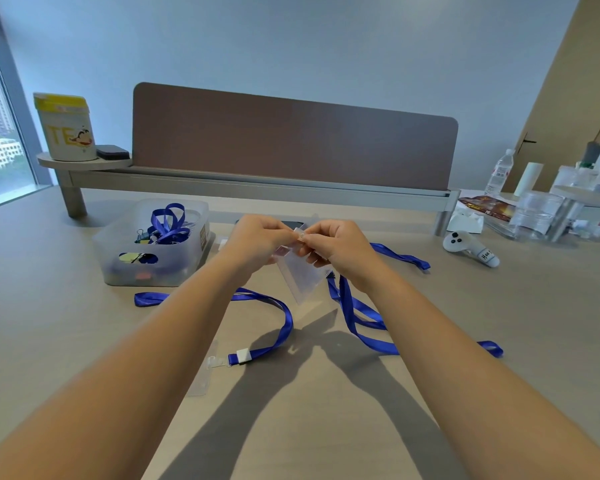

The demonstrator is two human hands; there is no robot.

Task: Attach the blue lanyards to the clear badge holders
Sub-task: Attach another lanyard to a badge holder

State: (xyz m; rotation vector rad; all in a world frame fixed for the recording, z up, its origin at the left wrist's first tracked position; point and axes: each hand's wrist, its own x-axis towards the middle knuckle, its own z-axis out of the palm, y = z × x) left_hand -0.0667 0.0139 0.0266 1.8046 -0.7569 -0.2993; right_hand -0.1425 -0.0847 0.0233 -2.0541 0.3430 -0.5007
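Pinching badge holder top, left hand and right hand grips closed; small clip risking slipping from slot

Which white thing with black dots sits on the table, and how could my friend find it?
Start at the long brown divider panel across the tan table and follow it to its right end. Just in front lies a small white handheld controller with two black buttons. Unlike the clear plastic containers behind it, it is solid white with handwriting on its handle.
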